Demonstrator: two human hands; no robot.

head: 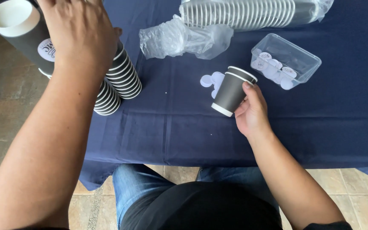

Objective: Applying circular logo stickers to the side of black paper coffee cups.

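Navy tablecloth (184,127) fills mid-frame; right hand (252,113) fingers wrap a tilted grey cup (231,91), while left hand (79,36), spread, covers stacked cups (122,76) upper left.

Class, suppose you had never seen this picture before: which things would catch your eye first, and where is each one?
Most striking is the right hand at centre, holding two nested dark grey paper cups with white rims above the navy blue tablecloth. At upper left, the left hand rests on leaning stacks of the same grey cups. At right stands a clear plastic tub of round white stickers.
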